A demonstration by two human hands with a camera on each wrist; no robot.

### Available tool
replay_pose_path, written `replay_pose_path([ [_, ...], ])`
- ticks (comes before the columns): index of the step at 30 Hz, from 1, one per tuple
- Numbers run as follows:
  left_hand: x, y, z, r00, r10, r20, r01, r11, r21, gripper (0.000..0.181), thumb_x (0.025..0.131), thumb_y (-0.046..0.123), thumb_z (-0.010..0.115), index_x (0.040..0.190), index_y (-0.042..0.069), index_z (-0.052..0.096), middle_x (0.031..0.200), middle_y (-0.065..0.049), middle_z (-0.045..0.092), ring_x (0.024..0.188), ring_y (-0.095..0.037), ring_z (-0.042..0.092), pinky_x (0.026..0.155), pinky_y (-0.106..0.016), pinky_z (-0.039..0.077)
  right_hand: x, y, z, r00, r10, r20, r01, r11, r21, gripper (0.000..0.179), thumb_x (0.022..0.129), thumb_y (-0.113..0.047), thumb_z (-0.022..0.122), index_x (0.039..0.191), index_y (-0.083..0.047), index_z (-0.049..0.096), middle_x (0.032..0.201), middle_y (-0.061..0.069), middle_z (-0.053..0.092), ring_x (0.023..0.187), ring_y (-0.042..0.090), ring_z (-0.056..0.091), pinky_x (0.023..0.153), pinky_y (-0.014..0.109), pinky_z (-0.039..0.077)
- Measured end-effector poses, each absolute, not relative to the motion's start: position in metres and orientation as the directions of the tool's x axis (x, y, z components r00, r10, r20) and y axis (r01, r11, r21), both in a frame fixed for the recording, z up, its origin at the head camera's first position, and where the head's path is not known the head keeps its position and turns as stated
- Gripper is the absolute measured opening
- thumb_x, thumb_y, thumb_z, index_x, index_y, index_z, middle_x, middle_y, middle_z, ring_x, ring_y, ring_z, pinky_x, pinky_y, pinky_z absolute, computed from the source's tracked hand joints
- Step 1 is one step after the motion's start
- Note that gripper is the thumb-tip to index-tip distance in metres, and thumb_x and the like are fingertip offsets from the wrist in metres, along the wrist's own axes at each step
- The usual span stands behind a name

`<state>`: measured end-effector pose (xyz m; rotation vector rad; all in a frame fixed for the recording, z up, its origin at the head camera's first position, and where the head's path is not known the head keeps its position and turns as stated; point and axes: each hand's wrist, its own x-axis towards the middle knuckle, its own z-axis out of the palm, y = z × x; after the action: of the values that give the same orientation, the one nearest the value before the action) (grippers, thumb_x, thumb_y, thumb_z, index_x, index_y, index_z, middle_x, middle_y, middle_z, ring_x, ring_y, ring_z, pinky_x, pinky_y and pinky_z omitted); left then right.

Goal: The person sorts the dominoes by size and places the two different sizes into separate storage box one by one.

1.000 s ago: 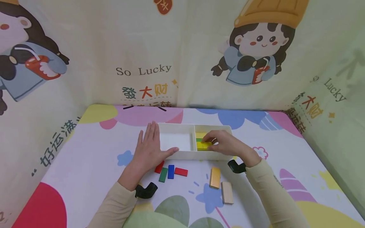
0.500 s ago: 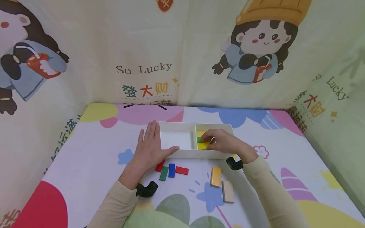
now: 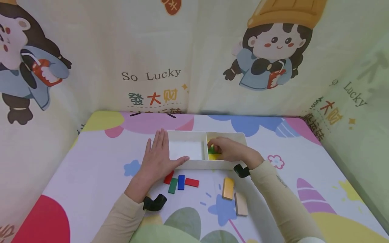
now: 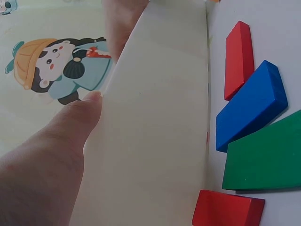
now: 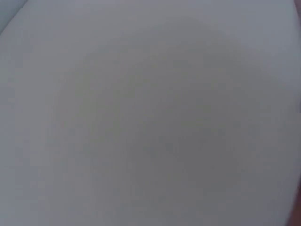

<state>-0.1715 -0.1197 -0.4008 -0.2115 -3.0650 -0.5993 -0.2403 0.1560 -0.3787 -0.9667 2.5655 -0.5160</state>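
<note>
A white two-compartment box (image 3: 191, 164) lies on the table in the head view. My left hand (image 3: 158, 158) rests on its left end with fingers straight, the thumb (image 4: 77, 115) over the near wall. My right hand (image 3: 232, 149) reaches into the right compartment with curled fingers. A green block (image 3: 212, 151) shows between its forefinger and thumb; the contact is partly hidden. Beside it lie yellow blocks (image 3: 213, 157), partly covered by the hand. The right wrist view is a blurred pale surface.
In front of the box lie a blue block (image 3: 181, 182), a dark green block (image 3: 173, 186), a red block (image 3: 192, 182) and another red one (image 4: 228, 209). An orange block (image 3: 228, 188) and a plain wooden block (image 3: 241, 204) lie further right.
My right hand has shifted left within the right compartment, toward the divider, and more of the green block shows. My left hand stays on the box's left end.
</note>
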Motion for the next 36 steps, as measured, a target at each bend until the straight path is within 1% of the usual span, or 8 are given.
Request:
replay_pose_path([
  [3,-0.171,-0.120,-0.401,-0.991,0.126,0.040,0.132,0.916,0.380,0.122,0.079,0.078,0.057,0.158,0.001,0.006,0.168,-0.016,0.001,0.155,-0.035,0.000,0.122,-0.063,0.005,-0.239,0.159,-0.380,-0.715,-0.675,-0.184,-0.525,0.691,-0.496,0.034,0.085,-0.004,0.075,0.117,-0.007,0.063,0.097,0.005,0.061,0.091,0.019,0.055,0.081,0.027,0.053],
  [8,-0.170,-0.120,-0.400,-0.991,0.128,0.046,0.135,0.916,0.378,0.122,0.079,0.077,0.057,0.158,0.001,0.004,0.168,-0.017,0.002,0.155,-0.035,0.000,0.123,-0.062,0.005,-0.233,0.172,-0.381,-0.771,-0.628,-0.109,-0.456,0.663,-0.593,0.029,0.088,-0.013,0.073,0.115,-0.008,0.065,0.098,0.003,0.064,0.090,0.016,0.058,0.080,0.028,0.054],
  [14,-0.171,-0.122,-0.400,-0.990,0.134,0.036,0.137,0.916,0.376,0.121,0.080,0.078,0.054,0.158,0.001,0.003,0.167,-0.017,0.002,0.156,-0.035,-0.001,0.123,-0.061,0.003,-0.217,0.190,-0.375,-0.840,-0.540,0.049,-0.450,0.645,-0.617,0.024,0.090,-0.011,0.070,0.114,-0.006,0.067,0.104,0.005,0.067,0.092,0.015,0.060,0.084,0.034,0.057],
  [18,-0.171,-0.121,-0.401,-0.990,0.134,0.038,0.138,0.917,0.373,0.121,0.080,0.079,0.053,0.158,0.001,0.003,0.168,-0.016,0.001,0.156,-0.034,-0.001,0.123,-0.060,0.002,-0.198,0.199,-0.366,-0.863,-0.490,0.124,-0.448,0.630,-0.634,0.025,0.091,-0.009,0.070,0.116,-0.007,0.066,0.109,0.010,0.068,0.094,0.016,0.062,0.086,0.039,0.057],
  [20,-0.171,-0.120,-0.402,-0.990,0.131,0.048,0.139,0.917,0.374,0.121,0.080,0.078,0.054,0.158,0.001,0.004,0.168,-0.016,0.002,0.156,-0.034,-0.001,0.123,-0.060,0.002,-0.189,0.202,-0.364,-0.861,-0.482,0.161,-0.464,0.616,-0.637,0.024,0.091,-0.008,0.070,0.114,-0.010,0.066,0.109,0.009,0.068,0.093,0.014,0.063,0.086,0.038,0.058],
  [27,-0.170,-0.120,-0.402,-0.989,0.136,0.053,0.146,0.916,0.373,0.122,0.079,0.077,0.057,0.158,-0.001,0.006,0.167,-0.018,0.003,0.155,-0.036,0.000,0.123,-0.062,0.005,-0.157,0.213,-0.368,-0.844,-0.462,0.272,-0.519,0.576,-0.632,0.024,0.090,-0.007,0.072,0.110,-0.019,0.067,0.106,-0.005,0.067,0.088,0.006,0.063,0.084,0.027,0.057],
  [32,-0.170,-0.121,-0.402,-0.988,0.133,0.073,0.151,0.913,0.379,0.121,0.080,0.076,0.057,0.158,-0.001,0.006,0.167,-0.018,0.004,0.155,-0.036,0.001,0.123,-0.062,0.004,-0.143,0.219,-0.371,-0.833,-0.451,0.321,-0.545,0.565,-0.619,0.025,0.090,-0.007,0.072,0.111,-0.019,0.068,0.105,-0.004,0.067,0.088,0.005,0.062,0.081,0.024,0.055],
  [36,-0.170,-0.120,-0.401,-0.989,0.133,0.064,0.148,0.911,0.384,0.121,0.080,0.075,0.058,0.158,-0.001,0.005,0.167,-0.018,0.003,0.155,-0.036,0.000,0.123,-0.061,0.003,-0.134,0.220,-0.371,-0.840,-0.444,0.312,-0.534,0.570,-0.625,0.026,0.089,-0.007,0.072,0.111,-0.020,0.068,0.103,-0.003,0.068,0.087,0.004,0.062,0.081,0.022,0.054],
])
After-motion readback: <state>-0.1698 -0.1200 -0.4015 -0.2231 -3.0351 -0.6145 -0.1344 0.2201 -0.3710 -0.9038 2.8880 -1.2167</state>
